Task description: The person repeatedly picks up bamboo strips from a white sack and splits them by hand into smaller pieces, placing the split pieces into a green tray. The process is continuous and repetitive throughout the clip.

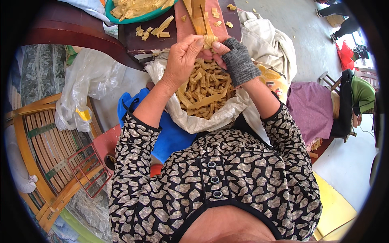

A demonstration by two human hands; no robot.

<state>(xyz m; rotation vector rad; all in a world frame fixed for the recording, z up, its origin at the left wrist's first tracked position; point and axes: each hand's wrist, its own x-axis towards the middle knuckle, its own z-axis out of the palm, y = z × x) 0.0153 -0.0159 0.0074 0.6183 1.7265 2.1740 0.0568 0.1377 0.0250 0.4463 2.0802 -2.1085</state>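
Observation:
A flat, pale yellow dried-looking strip [210, 40] is stretched between my two hands, in front of a wooden stand [197, 18] with thin upright pieces. My left hand [185, 54] is bare and pinches the strip's left side between thumb and fingers. On my right hand [234, 54] is a grey knitted fingerless glove; its thumb and fingers are closed on the right side. Just below both hands, a white woven sack [194, 124] gapes open in my lap. It is full of yellow-brown folded pieces [206, 87], with one longer strip lying on top.
A green basin [142, 19] of flat strips stands at the far left on a dark table [168, 24], beside loose scraps. A wooden slatted chair [52, 141] and clear plastic bag [87, 81] are at left. Other people sit or stand at right, one in green [362, 93].

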